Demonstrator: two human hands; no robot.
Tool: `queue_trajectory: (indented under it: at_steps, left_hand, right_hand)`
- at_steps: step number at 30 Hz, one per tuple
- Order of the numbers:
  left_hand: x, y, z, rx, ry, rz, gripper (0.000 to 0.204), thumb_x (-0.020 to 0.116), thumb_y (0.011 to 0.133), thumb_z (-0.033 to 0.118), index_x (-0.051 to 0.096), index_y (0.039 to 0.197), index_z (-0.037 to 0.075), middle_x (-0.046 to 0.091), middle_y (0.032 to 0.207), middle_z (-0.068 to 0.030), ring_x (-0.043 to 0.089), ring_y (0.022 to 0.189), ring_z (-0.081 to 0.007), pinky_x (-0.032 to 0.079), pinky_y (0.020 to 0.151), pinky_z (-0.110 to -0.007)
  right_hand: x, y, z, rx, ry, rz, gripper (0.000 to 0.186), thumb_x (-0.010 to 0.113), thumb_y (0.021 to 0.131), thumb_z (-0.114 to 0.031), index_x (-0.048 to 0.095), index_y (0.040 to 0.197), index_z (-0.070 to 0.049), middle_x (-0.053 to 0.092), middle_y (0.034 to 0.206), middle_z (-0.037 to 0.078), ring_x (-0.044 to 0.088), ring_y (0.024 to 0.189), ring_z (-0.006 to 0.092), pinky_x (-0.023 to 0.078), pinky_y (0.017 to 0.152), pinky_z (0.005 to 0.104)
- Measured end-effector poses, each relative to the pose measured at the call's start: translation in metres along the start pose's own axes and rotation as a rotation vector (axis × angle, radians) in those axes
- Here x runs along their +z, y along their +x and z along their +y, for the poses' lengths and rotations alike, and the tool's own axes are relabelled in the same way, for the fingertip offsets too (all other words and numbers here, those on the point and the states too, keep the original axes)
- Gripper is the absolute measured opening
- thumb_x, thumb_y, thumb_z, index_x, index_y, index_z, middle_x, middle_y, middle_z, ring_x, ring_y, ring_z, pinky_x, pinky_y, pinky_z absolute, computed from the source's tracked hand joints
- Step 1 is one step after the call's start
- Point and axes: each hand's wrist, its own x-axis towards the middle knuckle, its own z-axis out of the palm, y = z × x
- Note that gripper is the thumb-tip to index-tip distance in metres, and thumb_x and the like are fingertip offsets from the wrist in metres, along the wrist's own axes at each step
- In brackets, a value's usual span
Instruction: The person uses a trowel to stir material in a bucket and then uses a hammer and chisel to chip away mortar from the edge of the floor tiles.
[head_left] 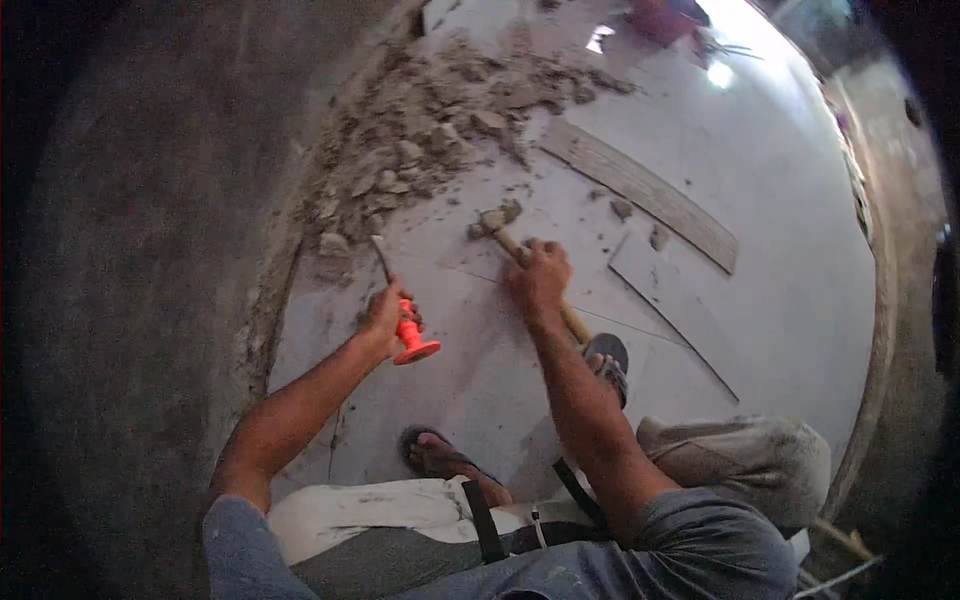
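Note:
My left hand [383,315] is wrapped round a chisel [407,330] with an orange grip and a flared hand guard. Its metal blade points up and away, toward the edge of the rubble [420,150]. In my right hand [542,283] is a hammer [508,238], gripped by its wooden handle partway along. The hammer's head lies low over the floor at the far end, beside a few broken lumps, and the handle's tail reaches back toward my right foot. Chisel and hammer are apart.
Rubble is heaped along the base of the grey wall [190,200] at left. A wood-patterned plank [645,195] and a thin pale sheet [675,310] lie on the pale floor [780,280] to the right. A reddish container [665,20] stands at the far end. My sandalled feet flank the work area.

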Motion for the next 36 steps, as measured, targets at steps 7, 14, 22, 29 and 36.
queue_trajectory:
  at_steps: [7,14,22,29,36]
  left_hand:
    - [0.066,-0.037,0.043,0.096,-0.267,-0.212,0.07,0.039,0.096,0.064,0.049,0.124,0.0,0.059,0.112,-0.0179,0.058,0.111,-0.0315,0.045,0.1,-0.05]
    - [0.115,-0.124,0.051,0.017,-0.056,-0.738,0.081,0.038,0.095,0.066,0.045,0.137,-0.004,0.053,0.137,-0.0185,0.044,0.134,-0.032,0.031,0.115,-0.049]
    - [0.109,-0.133,0.034,0.109,0.538,-0.841,0.056,0.049,0.1,0.043,0.053,0.129,-0.004,0.057,0.13,-0.0199,0.059,0.118,-0.0339,0.046,0.101,-0.046]
    - [0.014,-0.078,0.008,0.083,0.583,-0.363,0.045,0.051,0.1,0.038,0.058,0.12,-0.001,0.062,0.122,-0.0153,0.063,0.112,-0.0291,0.049,0.095,-0.044]
    - [0.045,-0.077,0.012,0.056,0.782,-0.284,0.041,0.052,0.1,0.032,0.06,0.121,-0.003,0.064,0.118,-0.0179,0.065,0.108,-0.0285,0.05,0.094,-0.041]
  right_hand:
    - [-0.039,0.026,-0.123,-0.088,0.577,-0.629,0.05,0.066,0.088,-0.038,0.058,0.11,0.006,0.065,0.103,0.022,0.063,0.096,0.0414,0.052,0.075,0.0481]
    - [-0.111,0.101,-0.051,-1.228,-0.056,-0.888,0.032,0.056,0.091,-0.031,0.065,0.087,-0.001,0.069,0.076,0.012,0.069,0.069,0.0257,0.056,0.063,0.0361]
    - [-0.221,0.044,0.17,-0.138,-0.229,-0.659,0.022,0.052,0.089,-0.02,0.061,0.096,-0.001,0.065,0.086,0.024,0.065,0.086,0.0403,0.051,0.075,0.051]
    - [-0.199,-0.043,0.328,0.168,-0.201,-0.253,0.022,0.058,0.089,-0.022,0.057,0.103,-0.005,0.058,0.105,0.02,0.062,0.093,0.0428,0.05,0.077,0.0548]
    - [-0.219,-0.109,0.357,0.418,-0.253,-0.361,0.022,0.059,0.088,-0.023,0.057,0.106,-0.009,0.056,0.107,0.019,0.061,0.098,0.0436,0.051,0.078,0.0544]
